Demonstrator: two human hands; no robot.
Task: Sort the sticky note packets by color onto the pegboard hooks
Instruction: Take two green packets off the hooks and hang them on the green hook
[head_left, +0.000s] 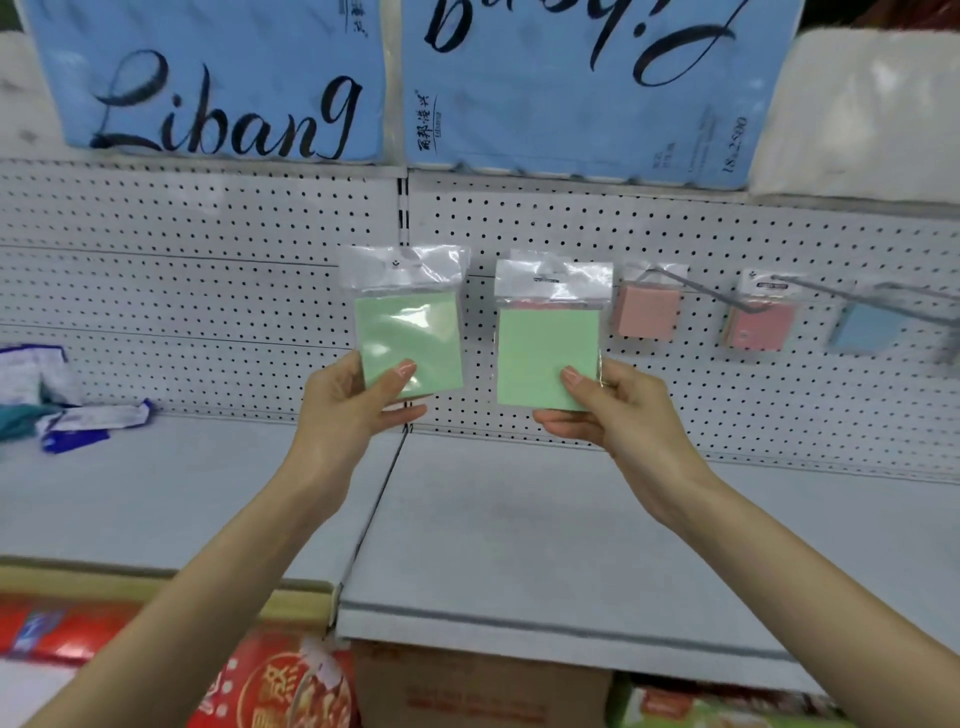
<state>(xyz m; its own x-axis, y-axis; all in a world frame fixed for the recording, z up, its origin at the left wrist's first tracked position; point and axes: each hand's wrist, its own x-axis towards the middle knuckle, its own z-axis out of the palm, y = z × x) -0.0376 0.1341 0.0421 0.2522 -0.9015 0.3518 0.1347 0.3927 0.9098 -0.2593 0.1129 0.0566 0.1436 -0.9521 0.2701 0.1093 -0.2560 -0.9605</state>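
Your left hand (353, 400) pinches one green plastic-wrapped sticky note packet (410, 332), your right hand (608, 410) a second green packet (545, 348), both unhung; two pink packets (647, 312) and a blue packet (865, 327) already hang on the white pegboard (208, 291).

Sleeves of left green packet (410, 343) and right green packet (548, 353): clear plastic, glossy, glare patches; paper inside matt. pegboard (208, 312): perforated, matt white, apparently painted metal. hook (696, 288): thin grey metal wire. shelf (519, 545): smooth, matt. blue packs (218, 78): shiny plastic film.
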